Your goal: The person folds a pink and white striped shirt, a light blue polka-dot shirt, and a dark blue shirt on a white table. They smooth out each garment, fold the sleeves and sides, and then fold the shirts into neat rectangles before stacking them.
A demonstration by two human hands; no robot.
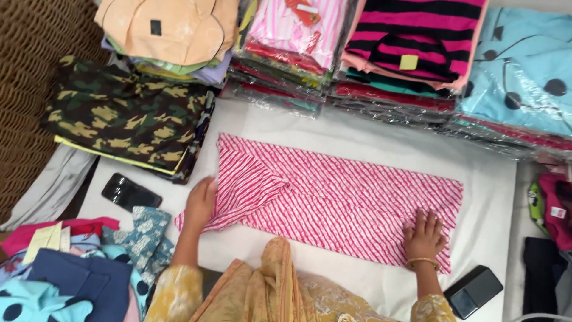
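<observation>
Pressing flat, both hands' grip released, pink striped garment (339, 200) on white table (488, 179) among clothing stacks (411, 53).

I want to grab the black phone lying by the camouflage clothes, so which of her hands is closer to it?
Left. The left hand rests on the striped cloth's left end, just right of the phone. The right hand presses the cloth's far right end, well away.
</observation>
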